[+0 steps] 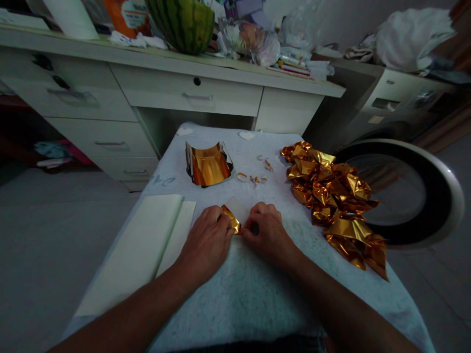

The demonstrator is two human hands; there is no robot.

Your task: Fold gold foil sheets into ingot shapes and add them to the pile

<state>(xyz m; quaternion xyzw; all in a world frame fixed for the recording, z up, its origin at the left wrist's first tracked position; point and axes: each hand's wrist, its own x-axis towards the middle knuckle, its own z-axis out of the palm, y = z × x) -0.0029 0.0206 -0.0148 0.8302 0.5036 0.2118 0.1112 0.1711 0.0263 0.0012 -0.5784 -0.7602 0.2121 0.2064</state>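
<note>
A small piece of gold foil paper (232, 220) lies on the cloth-covered table between my hands. My left hand (211, 235) is closed on its left side, fingers curled over the foil. At the foil's right corner, my right hand (268, 234) pinches the edge between thumb and fingertips. A pale, thin sheet (238, 206) shows just behind the foil. Beyond it stands a curved stack of gold foil sheets (209, 165). On the right is a heap of folded gold foil pieces (329, 184).
Thin gold scraps (253, 179) lie mid-table. A stack of pale paper (136, 245) rests at the left. Behind stands a white desk (224, 93) bearing a cut watermelon (184, 24) and plastic bags. A washing machine (397, 108) with its round door (447, 196) open borders the table's right side.
</note>
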